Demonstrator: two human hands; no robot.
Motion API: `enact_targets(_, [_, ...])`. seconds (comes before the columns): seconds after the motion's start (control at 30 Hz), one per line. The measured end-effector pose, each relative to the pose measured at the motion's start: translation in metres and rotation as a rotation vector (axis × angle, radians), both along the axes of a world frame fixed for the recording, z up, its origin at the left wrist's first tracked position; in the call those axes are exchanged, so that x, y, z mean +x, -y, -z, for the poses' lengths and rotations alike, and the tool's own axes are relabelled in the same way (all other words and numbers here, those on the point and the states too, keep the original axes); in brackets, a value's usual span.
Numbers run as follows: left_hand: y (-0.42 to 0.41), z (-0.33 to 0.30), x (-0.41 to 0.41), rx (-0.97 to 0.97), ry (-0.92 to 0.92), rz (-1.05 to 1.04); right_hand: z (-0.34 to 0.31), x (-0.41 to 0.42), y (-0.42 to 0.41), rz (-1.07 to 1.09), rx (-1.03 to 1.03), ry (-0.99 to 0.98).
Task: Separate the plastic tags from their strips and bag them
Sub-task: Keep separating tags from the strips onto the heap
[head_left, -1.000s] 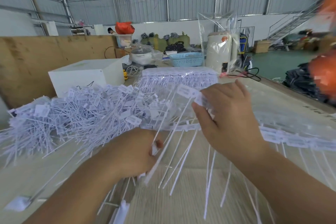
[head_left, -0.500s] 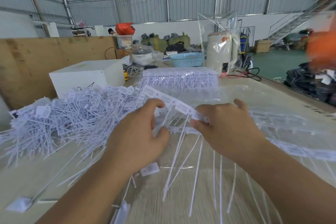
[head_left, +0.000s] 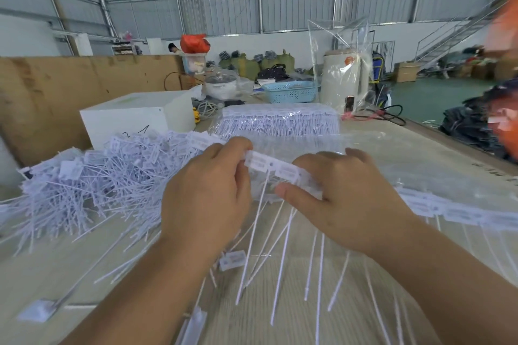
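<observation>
A strip of white plastic tags [head_left: 276,166] is held up over the table between both hands, its long thin tails hanging down toward me. My left hand [head_left: 207,199] pinches the strip's left end. My right hand [head_left: 344,204] grips it just to the right, thumb below and fingers on top. A big heap of loose separated tags [head_left: 92,182] lies on the left of the table. More joined strips [head_left: 459,211] trail off to the right. A clear bag packed with tags [head_left: 280,123] lies behind the hands.
A white box [head_left: 134,117] stands behind the heap, with a brown board [head_left: 70,92] at the left. Farther back are a blue basket [head_left: 291,91], a white pot [head_left: 221,84], a cream appliance [head_left: 343,78] in a clear bag and a black cable [head_left: 389,117]. Single tags [head_left: 232,259] lie near me.
My left hand rose from low on the hanging tails to the strip's left end. Both hands lifted the strip slightly and now hold it close together.
</observation>
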State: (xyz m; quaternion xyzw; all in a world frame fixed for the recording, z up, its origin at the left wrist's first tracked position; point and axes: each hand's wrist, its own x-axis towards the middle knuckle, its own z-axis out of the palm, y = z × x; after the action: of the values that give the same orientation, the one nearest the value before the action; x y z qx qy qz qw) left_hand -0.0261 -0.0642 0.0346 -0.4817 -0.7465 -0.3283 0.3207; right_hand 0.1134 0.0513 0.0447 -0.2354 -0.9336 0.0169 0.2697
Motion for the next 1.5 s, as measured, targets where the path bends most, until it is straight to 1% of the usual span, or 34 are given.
enact_targets(0.07, [0.000, 0.001, -0.005, 0.050, 0.086, 0.011, -0.001, 0.003, 0.003, 0.006, -0.008, -0.006])
enact_targets(0.13, [0.001, 0.003, -0.010, 0.125, 0.220, 0.058, -0.001, 0.007, 0.004, 0.052, 0.026, 0.064])
enact_targets(0.2, [0.003, 0.003, -0.012, 0.198, 0.280, 0.096, -0.002, 0.010, 0.002, 0.105, 0.028, 0.117])
enact_targets(0.33, [0.005, 0.001, -0.007, 0.217, 0.215, 0.101, 0.000, 0.007, 0.000, 0.153, 0.074, 0.032])
enact_targets(0.4, [0.004, 0.000, -0.001, 0.176, 0.152, 0.067, 0.002, 0.004, 0.002, 0.161, 0.092, -0.023])
enact_targets(0.5, [0.001, 0.004, 0.009, 0.111, 0.152, 0.071, 0.004, 0.001, 0.002, 0.201, 0.134, -0.007])
enact_targets(0.57, [-0.001, 0.008, 0.015, 0.069, 0.179, 0.119, 0.004, 0.002, 0.001, 0.222, 0.161, -0.003])
enact_targets(0.67, [-0.004, 0.015, 0.020, 0.046, 0.261, 0.249, 0.004, 0.002, 0.001, 0.280, 0.184, 0.014])
enact_targets(0.8, [-0.011, 0.022, 0.029, -0.001, 0.197, 0.340, 0.003, 0.000, 0.006, 0.318, 0.171, 0.029])
enact_targets(0.87, [-0.013, 0.023, 0.030, 0.007, 0.205, 0.348, 0.003, -0.001, 0.008, 0.278, 0.181, 0.022])
enact_targets(1.0, [-0.013, 0.019, 0.019, 0.103, 0.330, 0.372, 0.005, -0.001, 0.009, 0.161, 0.225, -0.162])
enact_targets(1.07, [-0.012, 0.015, 0.015, 0.160, 0.373, 0.373, 0.005, 0.000, 0.011, 0.127, 0.231, -0.224])
enact_targets(1.13, [-0.011, 0.011, 0.011, 0.231, 0.469, 0.392, 0.003, 0.001, 0.015, 0.087, 0.221, -0.263])
enact_targets(1.23, [-0.009, 0.007, 0.004, 0.321, 0.620, 0.392, 0.001, 0.004, 0.018, 0.083, 0.212, -0.269])
enact_targets(1.4, [-0.001, 0.002, -0.021, 0.400, 0.742, 0.310, -0.005, 0.010, 0.014, 0.198, 0.118, -0.233])
enact_targets(1.5, [0.002, 0.000, -0.029, 0.428, 0.782, 0.281, -0.005, 0.010, 0.011, 0.229, 0.111, -0.214])
